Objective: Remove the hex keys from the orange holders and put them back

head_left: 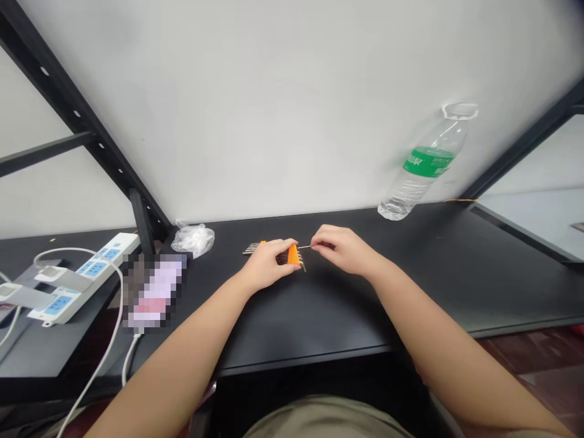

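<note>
One black table [328, 322] is spread beneath the work, and a clear bottle [429, 161] is stood near its back edge, presumably so that the front is left free. By the right hand [344, 248], a thin metal rod [305, 247] is pinched between closed fingertips. By the left hand [263, 266], an orange holder [293, 254] is clamped between thumb and fingers, probably to be steadied, with metal pieces [250, 248] left jutting out. The rod is pointed leftward from its grip, toward the holder; whether they are joined cannot be told.
</note>
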{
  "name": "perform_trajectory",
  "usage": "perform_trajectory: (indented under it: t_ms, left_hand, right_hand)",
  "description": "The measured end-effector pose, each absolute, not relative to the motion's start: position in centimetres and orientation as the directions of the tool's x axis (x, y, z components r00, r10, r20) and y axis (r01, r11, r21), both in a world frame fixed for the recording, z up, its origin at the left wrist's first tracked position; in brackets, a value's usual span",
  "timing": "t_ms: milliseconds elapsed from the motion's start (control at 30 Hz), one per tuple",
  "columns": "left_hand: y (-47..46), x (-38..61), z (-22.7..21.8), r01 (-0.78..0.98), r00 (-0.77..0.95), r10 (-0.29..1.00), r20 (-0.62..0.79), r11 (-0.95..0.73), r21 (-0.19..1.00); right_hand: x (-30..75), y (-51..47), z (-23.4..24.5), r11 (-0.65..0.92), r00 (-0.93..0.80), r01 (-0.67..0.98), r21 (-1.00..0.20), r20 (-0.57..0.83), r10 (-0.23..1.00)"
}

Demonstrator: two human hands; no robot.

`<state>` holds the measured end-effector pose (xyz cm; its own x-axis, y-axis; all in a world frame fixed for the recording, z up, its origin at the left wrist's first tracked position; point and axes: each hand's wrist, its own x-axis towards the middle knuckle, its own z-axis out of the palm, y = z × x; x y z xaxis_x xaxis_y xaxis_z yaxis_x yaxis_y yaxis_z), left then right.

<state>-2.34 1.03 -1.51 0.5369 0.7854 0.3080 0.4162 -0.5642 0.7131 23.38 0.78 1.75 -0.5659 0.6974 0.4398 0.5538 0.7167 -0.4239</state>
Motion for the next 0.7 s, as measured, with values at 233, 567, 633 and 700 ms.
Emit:
perform_trajectory:
  t_ms: [233, 567, 633, 700]
  left_hand:
    - [1.05, -2.35, -1.71, 0.399, 0.541, 0.779, 0.316, -0.569, 0.719]
    - [1.06, -2.46, -1.92, 0.429, 0.536, 0.786, 0.308, -0.568, 0.703]
    - [1.1, -2.54, -1.92, 0.458, 0.541, 0.782, 0.31, -0.583, 0.671]
    - [1.11, -2.62, -1.87, 0.482, 0.531, 0.784, 0.322, -0.592, 0.646]
  right_hand:
    - [23.1, 0.59, 1.74, 0.736, -0.588, 0.518, -0.435, 0.444, 0.676]
    - [23.38, 0.74, 1.46, 0.734, -0.593, 0.546, -0.404, 0.433, 0.679]
    - [23.26, 0.76, 1.31, 0.737, -0.6, 0.559, -0.379, 0.429, 0.675]
    - [22.97, 0.69, 1.21, 0.742, -0.6, 0.56, -0.368, 0.438, 0.67]
